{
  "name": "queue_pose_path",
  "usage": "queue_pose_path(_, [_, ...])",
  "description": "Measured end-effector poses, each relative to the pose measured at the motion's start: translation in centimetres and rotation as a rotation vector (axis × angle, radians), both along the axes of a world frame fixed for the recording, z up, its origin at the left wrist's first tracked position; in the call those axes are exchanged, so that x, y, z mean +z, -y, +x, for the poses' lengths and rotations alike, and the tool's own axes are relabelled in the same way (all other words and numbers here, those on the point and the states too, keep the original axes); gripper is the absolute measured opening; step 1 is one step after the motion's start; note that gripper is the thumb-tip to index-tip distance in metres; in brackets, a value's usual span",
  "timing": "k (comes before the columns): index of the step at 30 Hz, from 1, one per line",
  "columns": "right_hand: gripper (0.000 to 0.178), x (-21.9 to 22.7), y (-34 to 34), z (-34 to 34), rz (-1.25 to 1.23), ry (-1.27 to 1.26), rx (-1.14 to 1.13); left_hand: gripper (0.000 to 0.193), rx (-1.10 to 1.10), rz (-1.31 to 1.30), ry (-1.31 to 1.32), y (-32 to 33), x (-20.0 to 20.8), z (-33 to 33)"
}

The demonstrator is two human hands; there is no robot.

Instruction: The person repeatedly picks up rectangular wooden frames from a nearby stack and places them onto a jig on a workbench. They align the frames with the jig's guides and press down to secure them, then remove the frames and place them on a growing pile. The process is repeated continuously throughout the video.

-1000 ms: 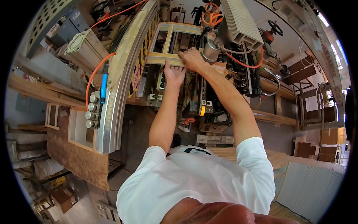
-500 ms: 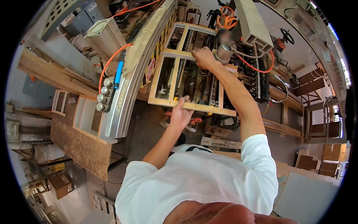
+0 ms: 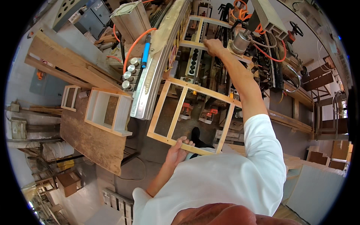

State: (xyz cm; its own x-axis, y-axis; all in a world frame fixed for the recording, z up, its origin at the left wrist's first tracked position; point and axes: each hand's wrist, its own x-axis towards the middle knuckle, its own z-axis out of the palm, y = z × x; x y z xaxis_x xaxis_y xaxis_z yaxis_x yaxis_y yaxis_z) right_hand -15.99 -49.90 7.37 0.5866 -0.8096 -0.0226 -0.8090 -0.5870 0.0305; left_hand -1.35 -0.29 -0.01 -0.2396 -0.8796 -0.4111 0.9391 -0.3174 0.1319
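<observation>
1. Two wooden frames, now separated: we have the nearer frame (image 3: 177,113) drawn bodyward, ahead of the left hand (image 3: 177,150), which grasps its near edge.
2. The farther frame (image 3: 193,44) stays beyond and left of the right hand (image 3: 215,47).
3. Right-hand fingers meet that frame's edge; gripping or resting, we cannot tell.

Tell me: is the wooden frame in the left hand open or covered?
Open: the floor and a black shoe show through the wooden frame.

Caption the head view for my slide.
The left hand holds one wooden frame; the right hand is at another frame.
</observation>
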Motion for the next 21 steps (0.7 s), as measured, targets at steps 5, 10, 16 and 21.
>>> queue_pose_path(5, [0.023, -1.0, 0.5, -0.7, -0.014, 0.105, -0.02, 0.025, 0.018, 0.028, 0.068, -4.1, -0.5, 2.0])
queue_pose_path(10, [0.024, 0.8, -0.7, 0.7, -0.005, 0.02, -0.021, 0.021, 0.168, 0.211, 0.136, -6.6, -5.0, 3.9])
queue_pose_path(16, [0.018, -0.5, 1.1, 0.0, -0.043, -0.037, 0.042, 0.009, 0.32, 0.611, 0.347, -7.9, -12.1, 5.7])
queue_pose_path(21, [0.019, 0.1, 1.2, 0.1, -0.011, -0.107, 0.01, 0.008, 0.454, 0.545, 0.411, -9.8, -14.2, 6.2])
